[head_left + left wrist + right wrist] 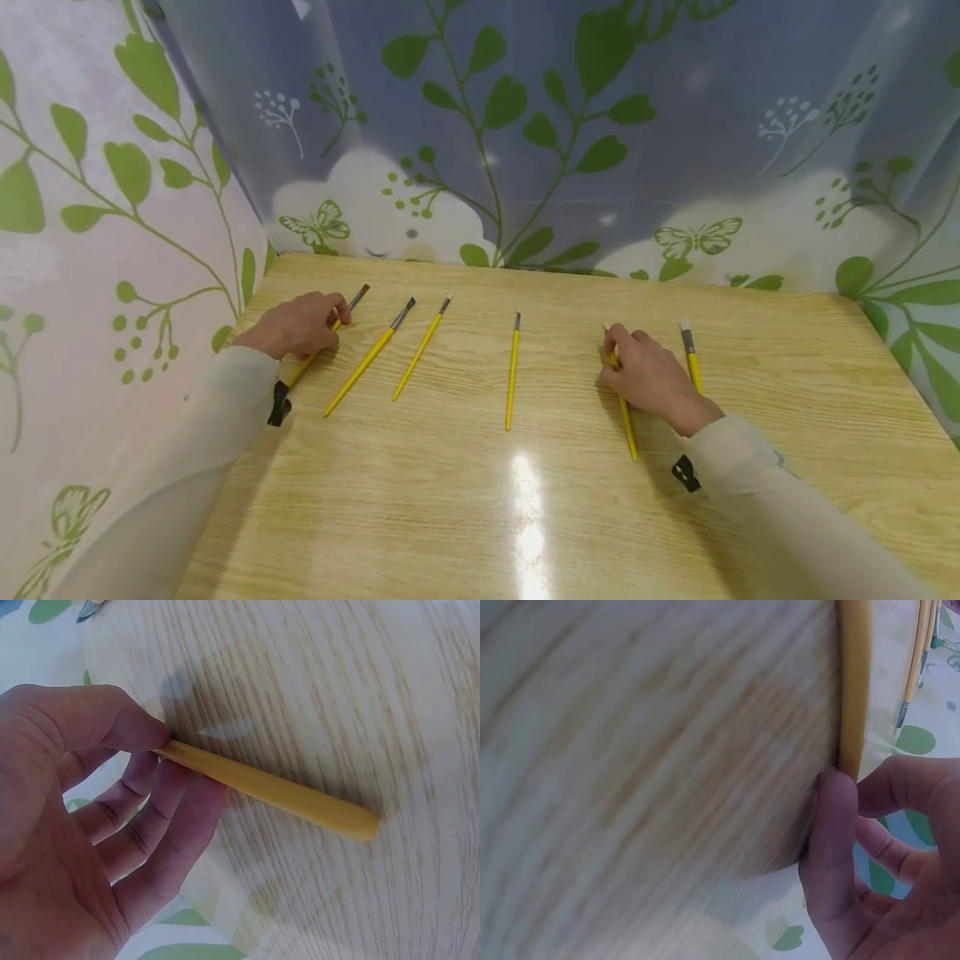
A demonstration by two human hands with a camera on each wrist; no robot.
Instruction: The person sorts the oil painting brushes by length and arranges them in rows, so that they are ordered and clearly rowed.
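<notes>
At the table's left side my left hand (300,323) pinches a yellow-handled paintbrush (302,369) with reddish-brown bristles. The left wrist view shows thumb and fingers on its handle (277,793), whose rounded end sticks out over the wood. My right hand (654,371) pinches another yellow paintbrush (627,425) right of the middle, its handle pointing toward me. Most of that brush's upper part is hidden behind the fingers. In the right wrist view, thumb and forefinger meet on the yellow handle (855,682).
Between the hands lie a dark-tipped paintbrush (367,369), a thinner one (422,347) and another thin one (513,371). A wide white-bristled paintbrush (688,346) lies just beyond my right hand. Leaf-patterned cloth (525,167) borders the wooden table (420,500) at the back and sides.
</notes>
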